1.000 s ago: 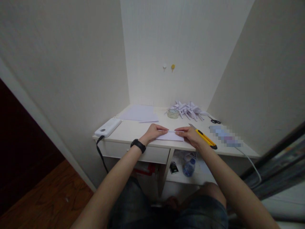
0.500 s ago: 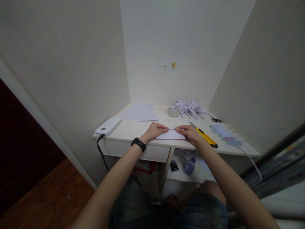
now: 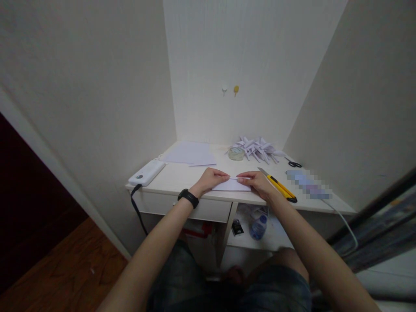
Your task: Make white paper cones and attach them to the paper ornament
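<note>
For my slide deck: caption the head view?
Left hand and right hand press a folded white paper on a desk.

Pixel-blurred object (image 3: 308,184) at right, unidentifiable; folded paper (image 3: 231,185) partly hidden beneath both hands; forearms cut off at near edge.

— What sits on the desk (image 3: 182,175)?
— A white power bank (image 3: 147,172) at the left edge, its black cable (image 3: 138,208) hanging over the side. Flat sheets (image 3: 190,154) lie at the back left.
— And toward the right?
— A tape roll (image 3: 236,153) just beside a heap of folded paper (image 3: 258,148). Black scissors (image 3: 294,164) lie near the right wall, and a yellow cutter (image 3: 277,185) lies slantwise, its blade out. A blurred patch (image 3: 308,184) is next to it, with a white cord (image 3: 341,221) trailing off the edge.
— Anything below?
— A bottle (image 3: 258,226) on the shelf (image 3: 260,242), a small dark packet (image 3: 238,227) beside it, something red (image 3: 198,232) to the left.
— The wall?
— Two hooks (image 3: 230,90), one white, one yellow.
</note>
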Available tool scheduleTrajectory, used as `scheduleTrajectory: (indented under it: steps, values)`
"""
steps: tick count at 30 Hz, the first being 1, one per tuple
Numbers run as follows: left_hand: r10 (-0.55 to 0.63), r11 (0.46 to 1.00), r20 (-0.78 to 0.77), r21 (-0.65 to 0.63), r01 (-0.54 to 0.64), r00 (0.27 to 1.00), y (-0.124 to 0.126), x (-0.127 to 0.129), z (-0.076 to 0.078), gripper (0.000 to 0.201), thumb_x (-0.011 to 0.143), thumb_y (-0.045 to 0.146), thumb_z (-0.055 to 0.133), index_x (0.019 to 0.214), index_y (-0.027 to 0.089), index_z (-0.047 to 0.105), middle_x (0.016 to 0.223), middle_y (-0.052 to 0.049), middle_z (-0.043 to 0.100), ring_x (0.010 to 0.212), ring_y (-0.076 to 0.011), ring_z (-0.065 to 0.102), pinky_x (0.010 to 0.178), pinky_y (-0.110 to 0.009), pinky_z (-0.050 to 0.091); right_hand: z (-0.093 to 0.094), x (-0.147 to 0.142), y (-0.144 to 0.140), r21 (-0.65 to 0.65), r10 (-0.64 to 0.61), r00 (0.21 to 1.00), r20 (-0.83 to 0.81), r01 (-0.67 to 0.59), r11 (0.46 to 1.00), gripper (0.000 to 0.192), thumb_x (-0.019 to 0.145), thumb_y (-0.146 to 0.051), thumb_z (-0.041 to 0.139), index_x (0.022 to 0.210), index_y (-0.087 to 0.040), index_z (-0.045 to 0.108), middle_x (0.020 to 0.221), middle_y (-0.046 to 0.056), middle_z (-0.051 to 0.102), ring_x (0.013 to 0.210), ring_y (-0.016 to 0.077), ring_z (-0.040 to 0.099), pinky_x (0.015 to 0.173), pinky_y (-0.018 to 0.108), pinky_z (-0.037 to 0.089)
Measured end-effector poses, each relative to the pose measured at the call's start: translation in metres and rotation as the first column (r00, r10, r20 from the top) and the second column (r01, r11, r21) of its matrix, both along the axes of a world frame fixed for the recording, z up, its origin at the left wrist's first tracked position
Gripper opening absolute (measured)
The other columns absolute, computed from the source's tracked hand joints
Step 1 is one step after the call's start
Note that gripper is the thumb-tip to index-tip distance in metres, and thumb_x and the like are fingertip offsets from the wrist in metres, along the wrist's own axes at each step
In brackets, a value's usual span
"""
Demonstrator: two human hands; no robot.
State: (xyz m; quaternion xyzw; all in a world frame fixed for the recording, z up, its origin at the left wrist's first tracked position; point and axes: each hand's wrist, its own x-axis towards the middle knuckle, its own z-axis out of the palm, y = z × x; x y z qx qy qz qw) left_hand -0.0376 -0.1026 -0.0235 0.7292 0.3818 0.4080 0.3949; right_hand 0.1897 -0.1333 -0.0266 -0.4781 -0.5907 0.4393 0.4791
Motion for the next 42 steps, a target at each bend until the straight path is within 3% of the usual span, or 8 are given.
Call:
scheduleTrajectory:
  steps: [5, 13, 24, 31, 37, 42]
  values:
    - [-0.009, 1.000, -0.001, -0.001, 0.009, 1.000, 0.001, -0.001, -0.001, 0.033, 0.073, 0.040, 0.077, 0.091, 0.012, 0.080, 0.086, -0.010, 0.078, 0.076, -0.0196, 0.067, 0.067, -0.027, 0.049, 0.001, 0.000, 0.000, 0.004, 0.000, 1.000, 0.028, 0.000, 1.000, 0.043, 0.051, -0.045, 0.088, 0.082, -0.017, 0.081, 0.078, 0.007, 0.074, 0.071, 0.0188, 0.058, 0.065, 0.032, 0.043]
    - [-0.048, 0.999, 0.012, 0.017, 0.048, 0.999, 0.002, -0.002, -0.002, 0.034, 0.073, 0.040, 0.077, 0.094, 0.012, 0.080, 0.090, -0.010, 0.078, 0.080, -0.0202, 0.068, 0.071, -0.028, 0.049, 0.005, -0.002, -0.004, -0.065, 0.007, 0.997, -0.081, -0.012, 0.998, 0.039, 0.047, -0.041, 0.091, 0.077, -0.018, 0.081, 0.079, 0.008, 0.076, 0.072, 0.0192, 0.060, 0.068, 0.033, 0.045]
    - [-0.013, 0.999, 0.048, -0.050, 0.016, 0.999, -0.005, 0.001, 0.003, 0.029, 0.068, 0.034, 0.081, 0.085, 0.011, 0.080, 0.083, -0.011, 0.077, 0.075, -0.0198, 0.067, 0.070, -0.028, 0.049, -0.003, -0.010, -0.001, -0.003, 0.013, 0.997, -0.080, -0.013, 1.000, 0.036, 0.051, -0.040, 0.090, 0.078, -0.018, 0.081, 0.078, 0.009, 0.076, 0.072, 0.0199, 0.061, 0.068, 0.034, 0.044]
    - [0.011, 1.000, -0.019, -0.014, -0.012, 1.000, -0.002, 0.001, 0.003, 0.029, 0.072, 0.038, 0.078, 0.083, 0.011, 0.080, 0.075, -0.007, 0.076, 0.065, -0.0156, 0.062, 0.060, -0.025, 0.043, 0.003, -0.008, -0.004, -0.060, 0.066, 0.996, -0.064, -0.070, 0.996, 0.037, 0.051, -0.042, 0.090, 0.075, -0.015, 0.080, 0.073, 0.006, 0.075, 0.066, 0.0164, 0.058, 0.065, 0.030, 0.043]
    - [-0.043, 0.998, 0.032, -0.039, 0.044, 0.999, -0.004, 0.002, 0.002, 0.028, 0.068, 0.036, 0.082, 0.081, 0.012, 0.080, 0.078, -0.008, 0.076, 0.070, -0.0164, 0.064, 0.066, -0.026, 0.047, 0.002, -0.010, -0.006, -0.073, 0.074, 0.995, -0.066, -0.079, 0.994, 0.037, 0.051, -0.043, 0.090, 0.075, -0.017, 0.080, 0.073, 0.006, 0.075, 0.066, 0.0165, 0.058, 0.065, 0.031, 0.043]
    - [-0.022, 0.999, 0.012, -0.028, 0.022, 1.000, -0.003, 0.001, 0.001, 0.028, 0.069, 0.037, 0.081, 0.079, 0.011, 0.080, 0.075, -0.008, 0.076, 0.067, -0.0158, 0.063, 0.063, -0.026, 0.045, 0.003, -0.007, -0.009, -0.096, 0.125, 0.987, -0.102, -0.135, 0.986, 0.036, 0.053, -0.043, 0.090, 0.077, -0.017, 0.081, 0.075, 0.006, 0.074, 0.067, 0.0161, 0.058, 0.063, 0.030, 0.042]
